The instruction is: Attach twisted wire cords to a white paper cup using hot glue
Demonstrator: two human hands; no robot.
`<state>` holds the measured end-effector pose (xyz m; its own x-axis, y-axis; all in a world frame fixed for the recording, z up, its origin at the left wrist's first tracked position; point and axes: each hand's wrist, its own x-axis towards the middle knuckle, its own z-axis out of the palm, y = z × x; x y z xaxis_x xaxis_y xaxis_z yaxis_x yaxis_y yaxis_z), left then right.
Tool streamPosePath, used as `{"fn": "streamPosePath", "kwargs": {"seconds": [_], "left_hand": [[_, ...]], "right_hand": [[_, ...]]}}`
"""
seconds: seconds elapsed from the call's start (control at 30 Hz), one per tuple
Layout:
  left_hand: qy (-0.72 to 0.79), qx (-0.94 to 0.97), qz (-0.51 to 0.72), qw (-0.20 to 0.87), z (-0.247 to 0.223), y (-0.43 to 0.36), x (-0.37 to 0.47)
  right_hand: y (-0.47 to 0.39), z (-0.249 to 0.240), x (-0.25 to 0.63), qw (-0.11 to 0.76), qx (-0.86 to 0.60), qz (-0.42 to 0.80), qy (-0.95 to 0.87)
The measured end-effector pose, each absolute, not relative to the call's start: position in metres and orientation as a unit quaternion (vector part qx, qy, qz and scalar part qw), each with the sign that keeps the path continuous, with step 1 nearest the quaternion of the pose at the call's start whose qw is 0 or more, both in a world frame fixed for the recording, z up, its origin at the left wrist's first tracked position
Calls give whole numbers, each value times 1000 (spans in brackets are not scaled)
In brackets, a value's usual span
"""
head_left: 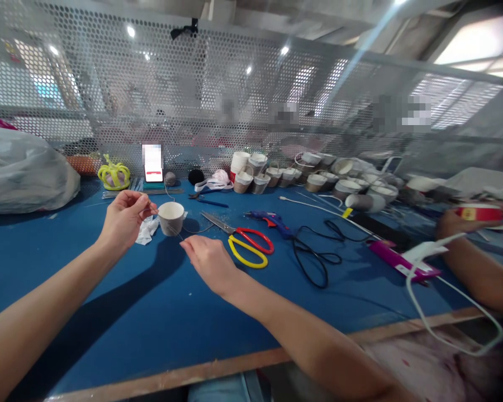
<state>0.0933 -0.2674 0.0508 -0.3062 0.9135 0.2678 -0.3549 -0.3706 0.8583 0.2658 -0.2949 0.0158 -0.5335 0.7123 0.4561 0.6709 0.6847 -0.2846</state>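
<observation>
My left hand is raised at the left of a small pale cup, its fingertips pinched on a thin strand. Lower and to the cup's right, my right hand has thumb and fingers pressed together on a thin grey strand that passes in front of the cup. The cup stands upright on the blue table, with a crumpled white tissue at its left. Scissors with red and yellow handles lie open just beyond my right hand.
A blue glue gun with a looping black cord lies right of the scissors. Many wrapped cups stand along the perforated screen. A phone stands at the back left. At right, another person's hand holds a red cup.
</observation>
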Motion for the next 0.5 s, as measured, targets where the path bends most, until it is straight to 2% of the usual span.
{"fn": "streamPosePath", "kwargs": {"seconds": [0.17,0.27,0.33,0.43,0.5], "left_hand": [[364,390,712,456,47,-262,89],[418,438,654,454,52,-259,81],[474,520,619,349,61,-264,78],[497,675,543,48,73,-283,85],[479,770,420,-31,74,-299,95]], "right_hand": [[-296,20,268,277,-396,53,-874],[-294,24,270,281,-393,95,-870],[-292,27,271,283,-392,115,-868],[-288,33,271,255,-387,96,-881],[-286,39,269,219,-374,58,-900]]}}
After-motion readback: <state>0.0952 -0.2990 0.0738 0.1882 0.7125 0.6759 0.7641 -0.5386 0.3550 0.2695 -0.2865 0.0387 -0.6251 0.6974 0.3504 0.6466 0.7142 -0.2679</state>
